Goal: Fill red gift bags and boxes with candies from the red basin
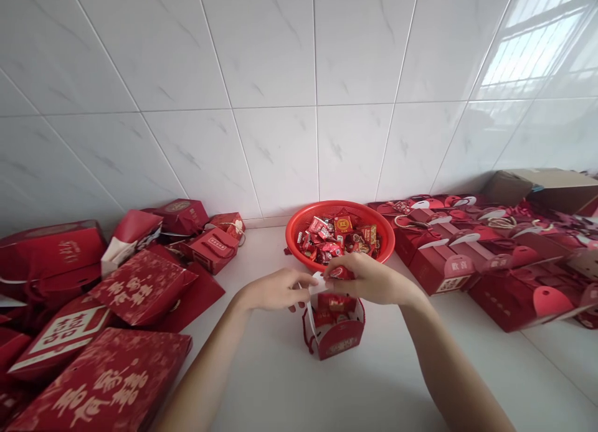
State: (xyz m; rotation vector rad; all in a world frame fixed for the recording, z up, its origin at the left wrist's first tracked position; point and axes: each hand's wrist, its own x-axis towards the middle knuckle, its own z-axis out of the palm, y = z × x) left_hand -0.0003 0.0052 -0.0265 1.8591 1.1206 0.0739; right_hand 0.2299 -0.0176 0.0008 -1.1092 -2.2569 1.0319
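A small red gift box [341,345] stands in front of me with its top open, and red-wrapped candies [324,318] show inside. A red cord hangs at its left side. My right hand [362,277] pinches the white inner side of a raised flap [318,284] between thumb and fingers. From the left, my left hand [278,289] grips the same flap at its edge, its other fingers curled below. Just behind my hands sits a red plastic basket [293,223] filled with wrapped sweets [343,225].
Several red gift boxes with handle flaps [439,264] stand in rows on the right, with a cardboard box [555,180] behind them. On the left lies a pile of red boxes [140,286], some flat-sided with gold lettering. A white tiled wall [275,139] closes off the back.
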